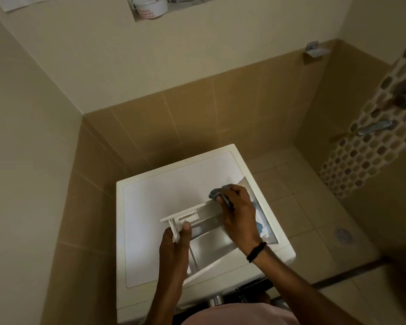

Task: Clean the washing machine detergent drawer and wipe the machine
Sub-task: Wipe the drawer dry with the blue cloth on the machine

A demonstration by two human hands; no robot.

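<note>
The white detergent drawer (206,233) lies pulled out on top of the white washing machine (155,198), set slantwise across its right half. My left hand (176,242) grips the drawer's left end, thumb on its rear wall. My right hand (237,214) holds a grey-blue cloth (217,192) bunched under the fingers and presses it against the drawer's far right part. The drawer's front panel (258,207) shows partly behind my right hand.
The machine stands in a tiled corner, walls close behind and to the left. To the right lies tiled floor with a round drain (343,234). Taps (375,127) stick out of the mosaic wall at right. A white tub (150,7) sits in a wall niche above.
</note>
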